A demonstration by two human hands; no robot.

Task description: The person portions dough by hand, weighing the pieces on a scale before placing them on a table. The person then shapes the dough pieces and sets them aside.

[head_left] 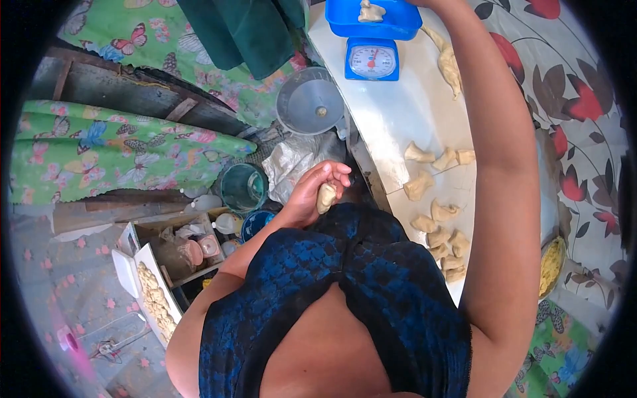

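My left hand (pixel 306 194) is held in front of my body, its fingers curled around a piece of dough (pixel 326 198). At the top edge my right hand (pixel 428 2) is mostly cut off by the frame, beside the blue weighing pan; its fingers do not show. A lump of dough (pixel 372 11) sits in the blue pan (pixel 340 25) of a dial kitchen scale (pixel 371 61). Several cut dough pieces (pixel 418 186) lie on the pale tabletop (pixel 391 126) under my right arm. Farther up, a long twisted strip of dough (pixel 449 65) rests near the scale.
A grey basin (pixel 300 99) with a small lump inside stands left of the table. Below it are a crumpled plastic sack (pixel 292 162) and a green bucket (pixel 243 187). At lower left, a wooden box (pixel 174 255) holds containers, and a tray (pixel 156 302) carries several small pale pieces.
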